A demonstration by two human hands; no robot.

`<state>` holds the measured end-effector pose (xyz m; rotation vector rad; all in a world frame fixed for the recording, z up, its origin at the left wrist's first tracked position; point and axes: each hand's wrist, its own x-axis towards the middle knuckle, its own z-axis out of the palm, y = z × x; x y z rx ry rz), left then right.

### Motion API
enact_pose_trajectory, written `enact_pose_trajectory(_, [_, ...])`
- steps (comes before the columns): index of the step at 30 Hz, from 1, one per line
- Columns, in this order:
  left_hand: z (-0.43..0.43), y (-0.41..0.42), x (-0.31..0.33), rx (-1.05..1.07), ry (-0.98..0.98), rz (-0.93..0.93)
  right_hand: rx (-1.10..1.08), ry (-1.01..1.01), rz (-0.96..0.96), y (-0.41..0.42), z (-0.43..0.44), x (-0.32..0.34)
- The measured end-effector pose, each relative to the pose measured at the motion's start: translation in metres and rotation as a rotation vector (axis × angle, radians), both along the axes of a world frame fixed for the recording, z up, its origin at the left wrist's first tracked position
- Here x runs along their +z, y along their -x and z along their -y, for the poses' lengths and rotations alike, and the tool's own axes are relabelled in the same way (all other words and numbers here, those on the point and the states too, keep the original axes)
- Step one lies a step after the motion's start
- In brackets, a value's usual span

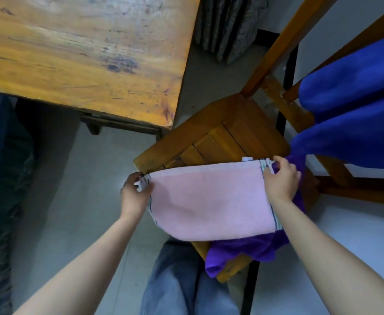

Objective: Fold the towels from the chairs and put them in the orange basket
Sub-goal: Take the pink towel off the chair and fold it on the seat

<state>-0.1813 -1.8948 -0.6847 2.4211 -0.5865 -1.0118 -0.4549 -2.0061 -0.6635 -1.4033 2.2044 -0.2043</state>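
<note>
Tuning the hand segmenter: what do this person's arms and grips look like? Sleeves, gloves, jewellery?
Left forearm and right forearm are bare to the frame edge, with no sleeve in view. Left grip and right grip are bare hands: no gloves, rings, watch or wristband visible, and no markings. The only clothing in view is blue-grey jeans.

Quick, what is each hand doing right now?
Left hand: pinching the left top corner of the pink towel.
Right hand: gripping the towel's right top corner.
</note>
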Motion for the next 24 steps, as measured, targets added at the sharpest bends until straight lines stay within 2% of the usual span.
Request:
enact_pose_trajectory(2, [-0.009, 0.007, -0.001, -0.241, -0.132, 0.209, 0.231, 0.073, -0.189, -0.007, -0.012, 0.005])
enact_pose_trajectory(5, [-0.020, 0.028, 0.006, -0.666, -0.174, 0.377, 0.618, 0.272, -0.286, -0.018, -0.039, 0.007])
enact_pose_trajectory(6, [-0.023, 0.037, 0.008, -0.812, -0.179, 0.388, 0.723, 0.254, -0.313, -0.019, -0.048, 0.006])
enact_pose_trajectory(8, [-0.033, 0.052, 0.005, -1.044, -0.254, 0.358, 0.851, 0.045, -0.338, -0.018, -0.060, 0.001])
enact_pose_trajectory(10, [-0.035, 0.065, 0.008, -1.118, -0.344, 0.292, 0.874, -0.172, -0.313, -0.012, -0.065, -0.005])
enact_pose_trajectory(12, [-0.034, 0.071, 0.004, -1.145, -0.413, 0.248, 0.864, -0.255, -0.241, -0.007, -0.062, -0.006])
enact_pose_trajectory(14, [-0.031, 0.072, 0.000, -1.136, -0.459, 0.240, 0.787, -0.207, -0.128, -0.007, -0.056, 0.002])
enact_pose_trajectory(17, [-0.029, 0.070, 0.006, -1.117, -0.418, 0.249, 0.467, -0.092, -0.093, 0.001, -0.050, 0.021])
enact_pose_trajectory(20, [-0.034, 0.064, 0.013, -1.115, -0.394, 0.251, 0.134, -0.265, -0.088, 0.024, -0.050, 0.026])
enact_pose_trajectory(22, [-0.041, 0.060, 0.017, -1.099, -0.406, 0.246, 0.005, -0.416, -0.015, 0.032, -0.050, 0.029])
enact_pose_trajectory(24, [-0.051, 0.060, 0.017, -1.097, -0.411, 0.221, -0.086, -0.471, 0.082, 0.033, -0.046, 0.031])
